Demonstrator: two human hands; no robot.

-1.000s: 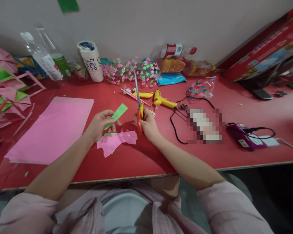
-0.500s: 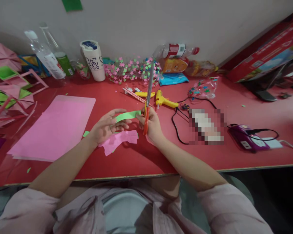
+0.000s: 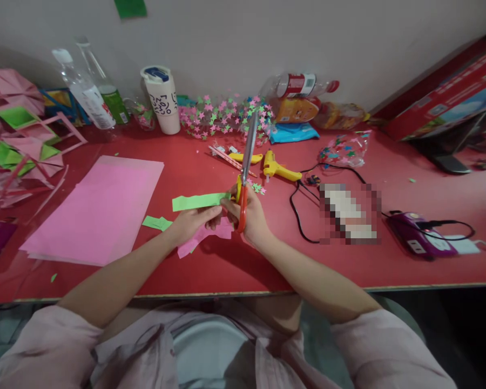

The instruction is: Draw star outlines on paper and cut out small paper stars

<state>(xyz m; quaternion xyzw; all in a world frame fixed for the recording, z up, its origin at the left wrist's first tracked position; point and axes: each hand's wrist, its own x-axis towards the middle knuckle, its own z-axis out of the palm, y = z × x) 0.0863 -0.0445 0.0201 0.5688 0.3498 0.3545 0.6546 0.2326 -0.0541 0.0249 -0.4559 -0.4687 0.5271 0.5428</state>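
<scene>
A green paper strip (image 3: 194, 202) extends leftward from the fingertips of my right hand (image 3: 253, 216), which pinches its right end. The same hand carries scissors (image 3: 249, 154) with orange and yellow handles, their blades pointing up and away from me and looking closed. My left hand (image 3: 194, 222) is close beside it, fingers curled and thumb along the strip's lower edge near the right end. Under and beyond the left hand lie pink paper pieces (image 3: 204, 235) on the table, partly hidden. Small green paper pieces (image 3: 157, 222) lie left of them.
Pink sheets (image 3: 93, 210) are stacked on the red table (image 3: 243, 275) at left, before a pink and green paper structure (image 3: 24, 124). A yellow glue gun (image 3: 281, 169), yellow cutter (image 3: 247, 158) and purple power strip (image 3: 419, 235) lie rightward. A tumbler (image 3: 162, 102) and bottles line the wall.
My left hand has moved right, up to my right hand, and its spread fingers have curled. The green strip's left end now sticks out free above it.
</scene>
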